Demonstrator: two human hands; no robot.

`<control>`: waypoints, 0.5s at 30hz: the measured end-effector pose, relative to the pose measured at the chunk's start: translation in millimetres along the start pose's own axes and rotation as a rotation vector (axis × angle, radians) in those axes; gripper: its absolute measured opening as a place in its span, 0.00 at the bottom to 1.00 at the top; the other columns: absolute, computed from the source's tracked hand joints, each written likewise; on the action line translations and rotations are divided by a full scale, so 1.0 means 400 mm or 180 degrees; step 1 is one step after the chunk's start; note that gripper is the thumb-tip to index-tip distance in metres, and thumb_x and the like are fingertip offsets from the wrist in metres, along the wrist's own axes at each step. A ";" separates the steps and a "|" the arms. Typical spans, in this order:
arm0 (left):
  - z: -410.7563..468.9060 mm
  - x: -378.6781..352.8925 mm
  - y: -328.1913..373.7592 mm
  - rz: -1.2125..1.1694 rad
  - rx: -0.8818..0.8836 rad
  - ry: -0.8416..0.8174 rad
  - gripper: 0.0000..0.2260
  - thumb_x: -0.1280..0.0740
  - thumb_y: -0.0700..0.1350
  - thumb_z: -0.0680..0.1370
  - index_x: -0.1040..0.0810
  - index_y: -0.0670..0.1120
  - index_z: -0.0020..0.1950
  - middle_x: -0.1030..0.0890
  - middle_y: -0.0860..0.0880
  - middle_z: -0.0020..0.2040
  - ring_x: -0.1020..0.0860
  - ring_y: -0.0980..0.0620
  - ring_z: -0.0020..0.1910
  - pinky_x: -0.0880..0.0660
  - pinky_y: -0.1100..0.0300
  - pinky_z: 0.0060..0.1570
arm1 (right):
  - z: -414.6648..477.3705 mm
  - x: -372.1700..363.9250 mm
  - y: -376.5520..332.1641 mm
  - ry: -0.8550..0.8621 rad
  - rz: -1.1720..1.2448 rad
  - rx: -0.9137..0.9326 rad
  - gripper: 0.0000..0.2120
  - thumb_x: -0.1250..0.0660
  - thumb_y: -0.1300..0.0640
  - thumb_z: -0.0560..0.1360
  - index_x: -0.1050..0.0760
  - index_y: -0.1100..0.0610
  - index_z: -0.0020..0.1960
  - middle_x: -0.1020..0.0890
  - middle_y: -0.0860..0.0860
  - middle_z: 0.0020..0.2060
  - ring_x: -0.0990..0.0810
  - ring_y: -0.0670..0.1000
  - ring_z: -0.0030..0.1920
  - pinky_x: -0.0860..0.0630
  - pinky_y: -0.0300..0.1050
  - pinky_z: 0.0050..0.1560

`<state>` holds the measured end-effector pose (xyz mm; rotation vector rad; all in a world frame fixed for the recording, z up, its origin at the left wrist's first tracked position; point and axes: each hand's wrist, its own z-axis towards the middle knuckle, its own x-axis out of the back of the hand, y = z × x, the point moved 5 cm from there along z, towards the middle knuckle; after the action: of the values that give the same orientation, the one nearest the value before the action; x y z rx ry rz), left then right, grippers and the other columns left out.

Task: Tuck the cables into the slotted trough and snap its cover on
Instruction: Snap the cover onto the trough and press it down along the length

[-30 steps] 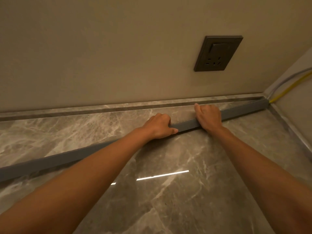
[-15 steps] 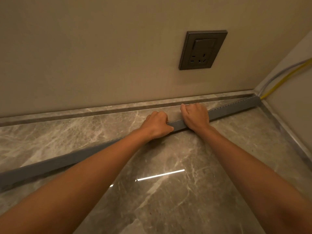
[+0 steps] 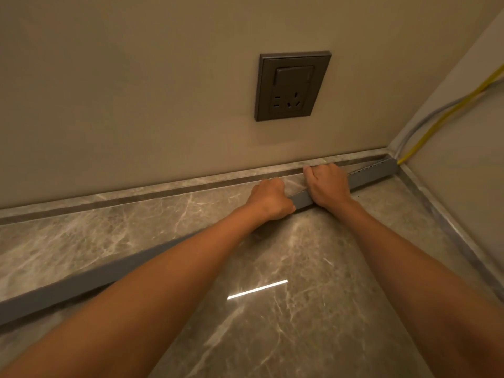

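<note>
A long grey trough (image 3: 81, 282) lies on the marble floor, running from the lower left to the corner at the right. Its slotted edge (image 3: 373, 167) shows near the corner. My left hand (image 3: 270, 199) is curled over the top of the trough. My right hand (image 3: 327, 186) grips it just to the right, fingers wrapped over the far side. A yellow cable (image 3: 436, 124) and a grey cable (image 3: 425, 118) come down the right wall and enter the trough's end at the corner. I cannot tell where the cover ends under my hands.
A dark wall socket (image 3: 291, 85) sits on the beige wall above my hands. A marble skirting strip (image 3: 163, 189) runs along the wall's foot, and another along the right wall (image 3: 447, 222). A light reflection (image 3: 257, 289) shines on the glossy floor.
The view has swung so the socket sits further left and lower. My hands have shifted along the trough towards the corner, and the slotted edge at the right end shows more.
</note>
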<state>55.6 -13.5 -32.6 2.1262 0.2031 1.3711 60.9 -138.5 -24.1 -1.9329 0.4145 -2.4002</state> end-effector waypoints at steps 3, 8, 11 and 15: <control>0.008 0.001 0.000 0.0018 0.0062 -0.0004 0.13 0.32 0.45 0.72 0.23 0.39 0.52 0.21 0.40 0.55 0.24 0.42 0.57 0.29 0.58 0.46 | 0.005 -0.007 0.008 -0.0065 0.0031 -0.0008 0.21 0.47 0.55 0.80 0.21 0.68 0.45 0.19 0.67 0.48 0.22 0.65 0.51 0.29 0.52 0.49; 0.011 0.002 0.000 -0.0006 -0.0010 -0.0146 0.09 0.32 0.47 0.71 0.25 0.42 0.45 0.21 0.41 0.51 0.22 0.42 0.52 0.31 0.58 0.40 | 0.012 -0.004 0.018 -0.0143 0.0153 0.0080 0.21 0.45 0.56 0.79 0.22 0.68 0.39 0.18 0.66 0.43 0.22 0.63 0.47 0.30 0.50 0.45; 0.023 -0.018 0.035 0.0074 -0.0189 -0.0221 0.15 0.34 0.50 0.74 0.25 0.41 0.55 0.22 0.41 0.57 0.24 0.43 0.55 0.28 0.56 0.47 | 0.018 0.024 0.079 -0.0079 0.0151 -0.0019 0.20 0.44 0.57 0.79 0.24 0.67 0.35 0.18 0.66 0.40 0.21 0.63 0.44 0.34 0.48 0.41; 0.060 -0.039 0.095 -0.0100 -0.0262 -0.0175 0.17 0.33 0.51 0.74 0.25 0.39 0.56 0.23 0.40 0.58 0.25 0.42 0.57 0.29 0.55 0.49 | 0.034 0.042 0.164 0.0060 -0.0029 -0.0290 0.20 0.45 0.57 0.80 0.22 0.71 0.43 0.18 0.67 0.46 0.21 0.65 0.48 0.28 0.53 0.49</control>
<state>62.3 -60.5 -30.5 2.0813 0.1548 1.2796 61.1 -207.6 -20.1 -1.9531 0.5258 -2.4481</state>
